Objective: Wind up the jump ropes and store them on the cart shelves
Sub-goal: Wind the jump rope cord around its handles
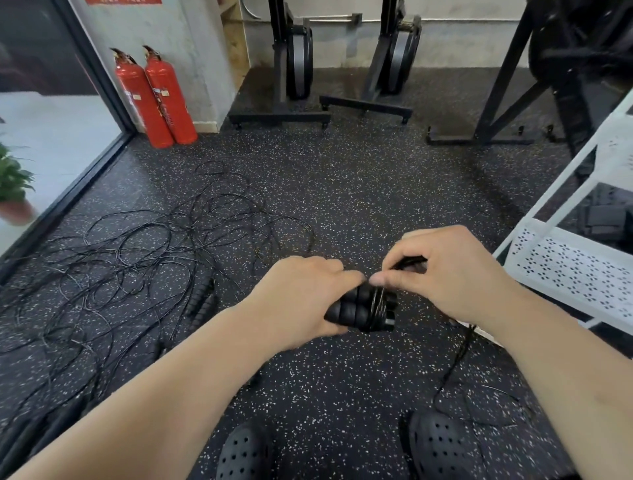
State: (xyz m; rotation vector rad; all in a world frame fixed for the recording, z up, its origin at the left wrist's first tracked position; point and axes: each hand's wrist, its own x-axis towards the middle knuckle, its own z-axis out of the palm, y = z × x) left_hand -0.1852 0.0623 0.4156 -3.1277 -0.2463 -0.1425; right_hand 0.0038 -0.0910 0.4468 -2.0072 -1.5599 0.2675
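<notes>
Step in hand: winding. The person is binding one rope's cord (411, 262) round its paired handles (356, 308); several turns are already lying across them.
Left hand (301, 294): is gripping the two black ribbed handles side by side, fingers curled round them, thumb underneath.
Right hand (448, 270): is pinching the cord between thumb and forefinger just above the handles; the other fingers are curling loosely over it.
Where the rope is: it is being held in the air at twelve o'clock from the person's clogs (442, 445). Its free length is dropping from under the right wrist to the floor (342, 205) at about five o'clock.
Remaining jump ropes (154, 260): are lying tangled on the floor at ten o'clock, with more handles showing at the tangle's near edge.
Cart shelf (565, 270): white perforated metal, standing at three o'clock, just beside the right hand.
Handling, judged: the cord is looking thin, light, springy and smooth, so loops are likely wanting to slip or spring open; tension is needed at each turn. The handles are looking stiff and ridged, the sure place to take hold.
Risk, judged: the trailing length may be snagging on a foot.
Writing: a red sign (123, 1) at eleven o'clock is cropped, unreadable. Labels on the two fire extinguishers (154, 99) are too small to read. No brand is showing on the rope.
</notes>
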